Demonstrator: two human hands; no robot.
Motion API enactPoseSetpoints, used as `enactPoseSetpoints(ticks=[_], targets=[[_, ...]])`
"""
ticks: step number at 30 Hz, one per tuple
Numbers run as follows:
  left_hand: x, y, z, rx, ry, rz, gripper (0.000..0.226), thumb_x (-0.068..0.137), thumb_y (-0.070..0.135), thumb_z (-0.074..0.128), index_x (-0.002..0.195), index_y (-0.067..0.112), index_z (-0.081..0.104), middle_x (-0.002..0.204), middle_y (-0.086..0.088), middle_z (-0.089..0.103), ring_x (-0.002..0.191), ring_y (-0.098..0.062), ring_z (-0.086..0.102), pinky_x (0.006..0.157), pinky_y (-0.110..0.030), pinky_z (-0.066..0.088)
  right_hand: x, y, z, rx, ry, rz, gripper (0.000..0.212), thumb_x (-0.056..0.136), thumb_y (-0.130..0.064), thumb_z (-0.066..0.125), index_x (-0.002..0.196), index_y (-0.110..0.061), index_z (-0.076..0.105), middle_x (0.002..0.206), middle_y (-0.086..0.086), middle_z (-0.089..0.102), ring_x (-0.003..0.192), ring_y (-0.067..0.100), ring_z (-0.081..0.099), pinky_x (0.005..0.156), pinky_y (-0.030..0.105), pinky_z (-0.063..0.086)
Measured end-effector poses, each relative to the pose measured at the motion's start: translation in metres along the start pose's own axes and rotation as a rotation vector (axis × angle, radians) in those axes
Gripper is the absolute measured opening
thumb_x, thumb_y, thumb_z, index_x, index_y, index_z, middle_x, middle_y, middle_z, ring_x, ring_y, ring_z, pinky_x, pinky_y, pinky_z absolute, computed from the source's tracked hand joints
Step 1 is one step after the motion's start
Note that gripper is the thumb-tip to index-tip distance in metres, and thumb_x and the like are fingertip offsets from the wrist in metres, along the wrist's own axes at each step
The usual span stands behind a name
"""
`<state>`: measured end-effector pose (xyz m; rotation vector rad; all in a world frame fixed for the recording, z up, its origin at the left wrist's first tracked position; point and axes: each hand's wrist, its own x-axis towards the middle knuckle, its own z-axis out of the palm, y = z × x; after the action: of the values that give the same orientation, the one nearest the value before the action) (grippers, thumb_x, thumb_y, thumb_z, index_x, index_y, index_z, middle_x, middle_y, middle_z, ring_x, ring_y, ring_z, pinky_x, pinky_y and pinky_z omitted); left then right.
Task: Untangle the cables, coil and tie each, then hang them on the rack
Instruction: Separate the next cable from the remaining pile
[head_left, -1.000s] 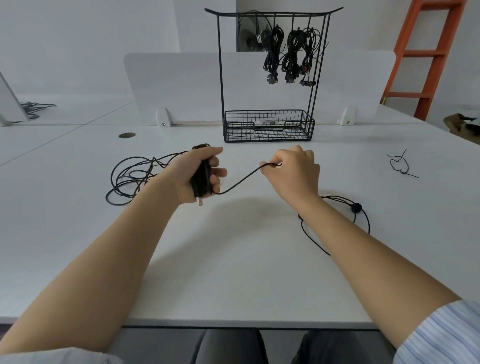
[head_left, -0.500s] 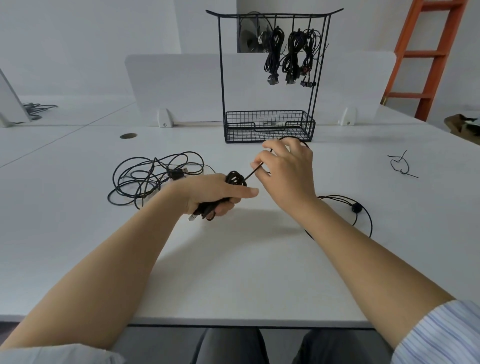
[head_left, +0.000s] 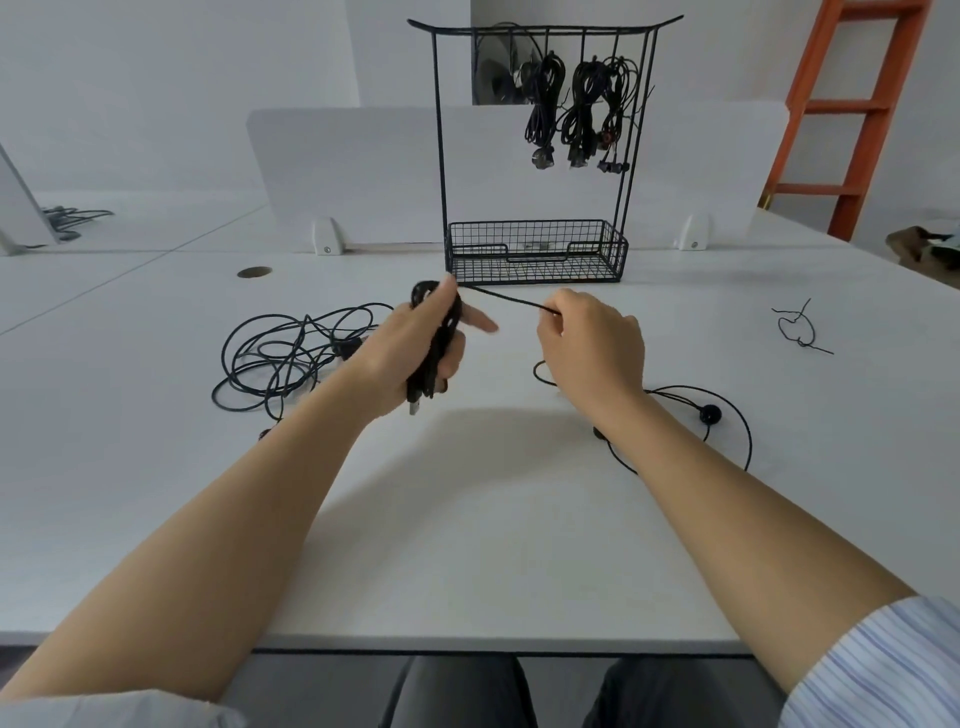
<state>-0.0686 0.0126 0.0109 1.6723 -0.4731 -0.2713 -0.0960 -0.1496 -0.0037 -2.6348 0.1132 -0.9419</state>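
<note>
From the head view, we judge the task roughly midway. Three coiled black cable bundles (head_left: 571, 109) already hang from the top bar of the black wire rack (head_left: 439, 135), while our left hand (head_left: 410, 353) grips a half-wound black cable coil (head_left: 439, 338) above the white table (head_left: 467, 519) and our right hand (head_left: 592, 348) pinches its taut free strand. A tangled heap of black cables (head_left: 291, 358) lies untouched near the left forearm, and a small twisted black wire tie (head_left: 797, 332) lies well apart to the right. In the rack's black mesh basket (head_left: 535, 260) we can make out nothing for certain.
</note>
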Motion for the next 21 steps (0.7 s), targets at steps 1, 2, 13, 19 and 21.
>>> enactPoseSetpoints(ticks=[1, 2, 13, 19, 21], targets=[[0.002, -0.001, 0.0, -0.018, 0.083, 0.021, 0.053, 0.101, 0.043, 0.021, 0.09, 0.015, 0.065, 0.039, 0.003, 0.042, 0.038, -0.013, 0.036, 0.043, -0.021, 0.035, -0.001, -0.002, -0.001, -0.016, -0.029, -0.025, 0.022, 0.094, -0.014, 0.037, 0.096, -0.009, 0.058, 0.093, 0.007, 0.063, 0.078, 0.029, 0.05, 0.072, 0.032, 0.027], [0.004, -0.002, 0.0, -0.055, 0.158, 0.037, 0.051, 0.101, 0.043, 0.022, 0.097, 0.017, 0.066, 0.041, 0.003, 0.045, 0.039, -0.013, 0.038, 0.044, -0.021, 0.035, -0.003, -0.005, -0.002, -0.026, -0.057, -0.052, 0.022, 0.094, -0.015, 0.037, 0.096, -0.008, 0.058, 0.092, 0.008, 0.064, 0.077, 0.029, 0.049, 0.07, 0.032, 0.028], [0.008, 0.002, -0.014, -0.764, 0.409, 0.02, 0.069, 0.097, 0.049, 0.033, 0.035, 0.02, 0.041, 0.053, 0.004, 0.057, 0.06, -0.013, 0.052, 0.059, -0.023, 0.039, -0.012, -0.021, 0.001, -0.021, -0.308, -0.173, 0.023, 0.096, -0.018, 0.04, 0.09, -0.009, 0.06, 0.091, 0.011, 0.065, 0.086, 0.034, 0.056, 0.062, 0.028, 0.035], [0.003, 0.009, -0.02, -0.899, 0.431, -0.025, 0.054, 0.088, 0.057, 0.048, 0.055, 0.019, 0.03, 0.041, 0.005, 0.032, 0.036, -0.011, 0.037, 0.047, -0.016, 0.044, -0.003, -0.006, -0.002, -0.041, -0.213, -0.011, 0.024, 0.09, -0.011, 0.041, 0.093, -0.008, 0.065, 0.092, 0.01, 0.066, 0.084, 0.033, 0.056, 0.061, 0.027, 0.034], [0.0, 0.01, -0.021, -0.805, 0.354, -0.058, 0.049, 0.089, 0.051, 0.051, 0.057, 0.021, 0.029, 0.04, 0.007, 0.029, 0.034, -0.009, 0.03, 0.042, -0.014, 0.036, -0.003, -0.006, -0.003, -0.021, -0.189, 0.008, 0.025, 0.089, -0.009, 0.041, 0.095, -0.009, 0.066, 0.094, 0.009, 0.066, 0.086, 0.033, 0.056, 0.062, 0.029, 0.038]])
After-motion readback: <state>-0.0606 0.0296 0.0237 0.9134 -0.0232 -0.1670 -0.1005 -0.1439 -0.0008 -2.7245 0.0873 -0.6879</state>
